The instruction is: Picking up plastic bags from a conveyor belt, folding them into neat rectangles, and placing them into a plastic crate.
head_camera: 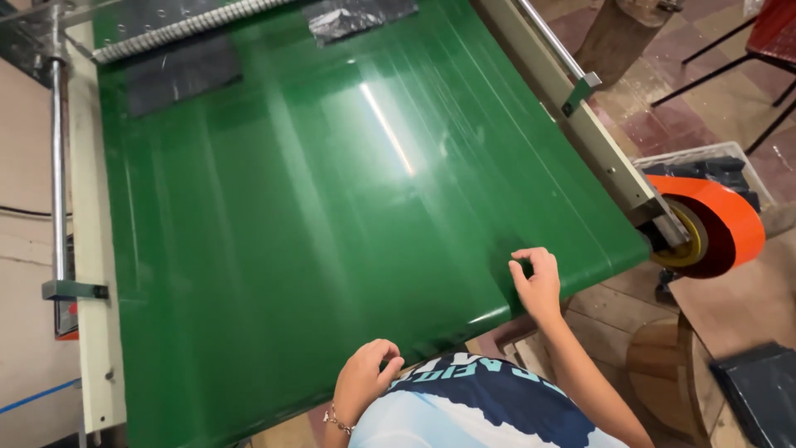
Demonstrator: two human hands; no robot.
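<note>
A wide green conveyor belt [315,207] fills the view and slopes away from me. My right hand [537,280] rests at the belt's near edge, thumb and forefinger pinched together, with nothing visible between them. My left hand [365,377] hovers at the near edge lower left, fingers curled loosely, a bracelet on the wrist; nothing shows in it. Two black plastic sheets lie far up the belt, one at the top left [178,75] and one at the top centre [356,18].
A cream metal side rail [597,137] runs along the right of the belt, ending at an orange roller cover [717,220]. A steel rod [58,166] lines the left side. A stack of dark bags [763,398] sits lower right, a crate [713,170] behind the roller.
</note>
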